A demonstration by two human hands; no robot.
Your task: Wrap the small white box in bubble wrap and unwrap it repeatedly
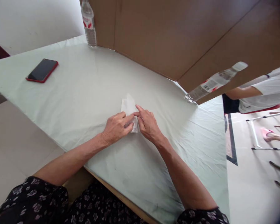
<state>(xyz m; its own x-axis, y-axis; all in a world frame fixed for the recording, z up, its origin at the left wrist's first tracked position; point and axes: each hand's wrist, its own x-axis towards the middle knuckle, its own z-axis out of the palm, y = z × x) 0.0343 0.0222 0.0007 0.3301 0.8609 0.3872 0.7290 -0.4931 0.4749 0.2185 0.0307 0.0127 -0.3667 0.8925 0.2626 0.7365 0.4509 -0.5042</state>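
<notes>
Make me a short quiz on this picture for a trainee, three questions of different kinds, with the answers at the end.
1. How many plastic bottles are on the table?
2. True or false: the phone lies to the right of the person's right hand.
3. Which thing is nearest to both the right hand and the left hand?
a) a bottle cap
b) a thin white sheet
c) a pair of scissors

Key:
1. Two, both in front of the brown panel.
2. False; it lies toward the far left of the table.
3. b
</notes>
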